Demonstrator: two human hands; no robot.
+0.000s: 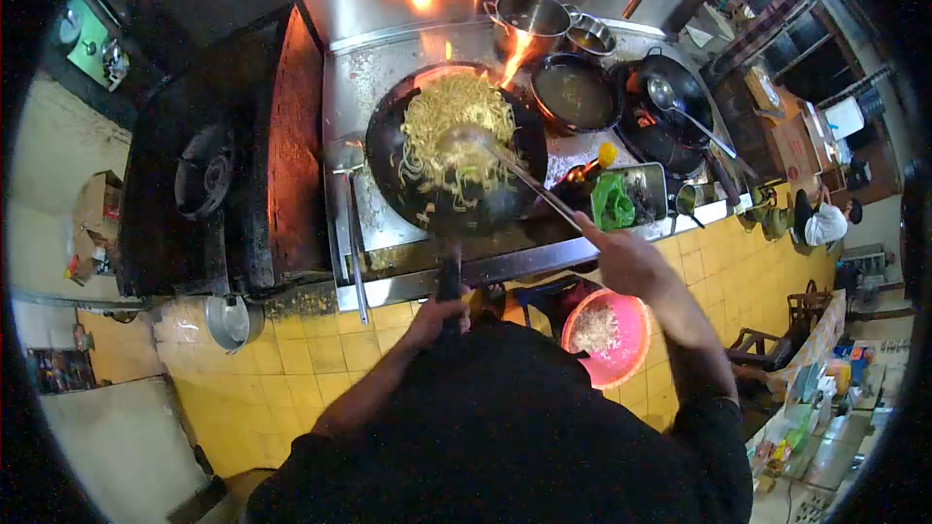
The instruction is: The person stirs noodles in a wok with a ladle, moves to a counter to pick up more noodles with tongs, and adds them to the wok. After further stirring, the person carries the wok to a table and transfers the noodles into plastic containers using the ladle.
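Your left hand (pixel 434 321) grips the handle (pixel 450 281), apparently steadying the wok (pixel 530 141), while your right hand (pixel 631 260) clasps the ladle (pixel 544 193) (its length likely limits heat exposure) amid the noodles (pixel 456 109).

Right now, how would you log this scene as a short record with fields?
left hand: closed on the dark handle of the black metal wok
right hand: gripping a long-handled metal ladle
wok contents: yellowish noodles, ladle head among them
fire: orange flames at the wok's far side
floor: round pink plastic basin
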